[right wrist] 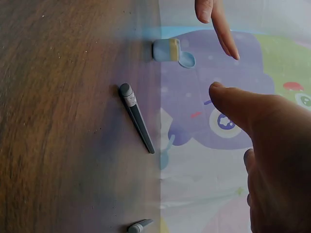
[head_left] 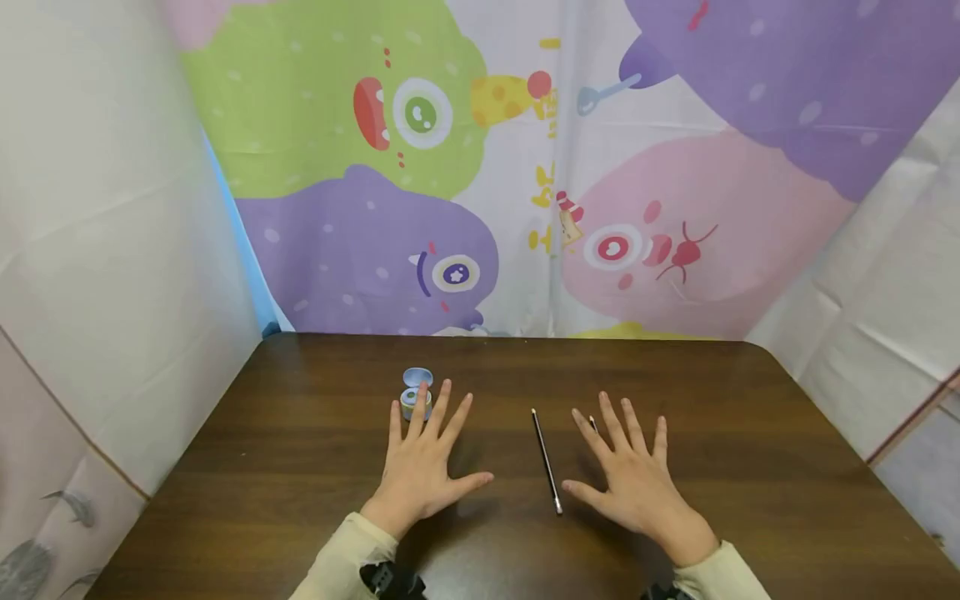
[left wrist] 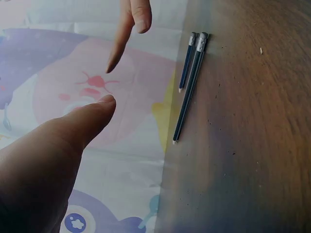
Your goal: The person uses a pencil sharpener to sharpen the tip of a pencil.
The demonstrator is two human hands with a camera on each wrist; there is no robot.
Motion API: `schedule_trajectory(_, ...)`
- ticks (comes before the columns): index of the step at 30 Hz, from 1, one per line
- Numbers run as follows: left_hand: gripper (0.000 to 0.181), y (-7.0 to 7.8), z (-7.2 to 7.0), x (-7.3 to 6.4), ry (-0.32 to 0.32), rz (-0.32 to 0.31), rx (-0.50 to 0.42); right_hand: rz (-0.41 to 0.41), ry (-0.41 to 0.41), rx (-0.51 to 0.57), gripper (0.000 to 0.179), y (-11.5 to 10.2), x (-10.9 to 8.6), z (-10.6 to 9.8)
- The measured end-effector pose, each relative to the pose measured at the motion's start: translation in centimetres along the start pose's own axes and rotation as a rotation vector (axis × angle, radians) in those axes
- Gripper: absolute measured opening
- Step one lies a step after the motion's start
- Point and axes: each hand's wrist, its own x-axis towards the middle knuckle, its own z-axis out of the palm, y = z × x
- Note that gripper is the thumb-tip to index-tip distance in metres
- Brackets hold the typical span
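Observation:
My left hand is held over the table with its fingers spread wide and nothing in it. The right hand mirrors it, also spread and holding nothing. Between them lies a dark pencil with an eraser end towards me. A shorter dark pencil lies to its right; in the head view the right hand hides most of it. Beyond the left fingertips stands a small light-blue tub with a yellow band, its round lid flipped up. The left fingers partly cover the tub in the head view.
The brown wooden table has rounded far corners. A cartoon-printed cloth hangs right behind its back edge, and pale cloths hang on the left and right sides. Small dark specks dot the tabletop in the left wrist view.

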Motion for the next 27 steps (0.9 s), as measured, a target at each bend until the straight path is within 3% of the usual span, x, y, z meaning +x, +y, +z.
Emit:
schedule_trajectory(7,0.101,-0.3,-0.1,-0.4,-0.040,-0.020,0.010,0.025,-0.030,0.023,0.086,-0.2,-0.2,0.1)
schedule_trajectory(18,0.103,-1.6,-0.4,-0.2,0.003,-0.015,0.022,0.008,-0.028,0.003,0.086,-0.6,0.5,-0.3)
schedule_trajectory(27,0.102,-3.8,-0.9,1.0,0.049,0.032,0.054,-0.092,-0.041,0.030,0.081,-1.0,1.9,-0.2)
